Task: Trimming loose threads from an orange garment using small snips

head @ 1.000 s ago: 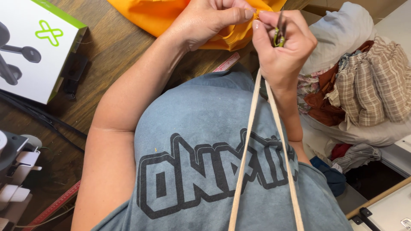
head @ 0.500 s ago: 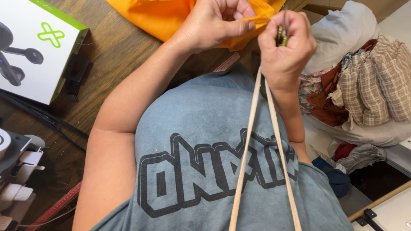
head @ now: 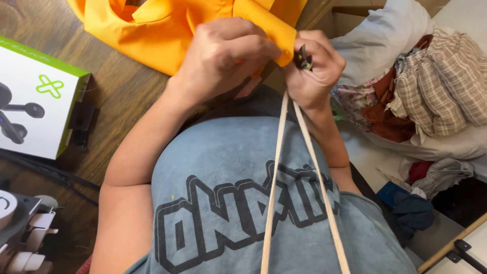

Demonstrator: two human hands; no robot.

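Wooden surface (head: 127, 96) underneath; left hand (head: 223, 56) pinching orange cloth (head: 152, 30) fold, right hand (head: 312, 71) clenching small dark tool (head: 303, 58) beside it, likely working the edge, needing steady tension.

Both hands have drawn closer together against the orange fabric (head: 167, 35). The left hand (head: 223, 56) now folds its grip over the fabric's hemmed edge, which has come down over its fingers, touching the right hand (head: 312, 71), whose small dark tool (head: 303, 58) sits lower beside that edge.
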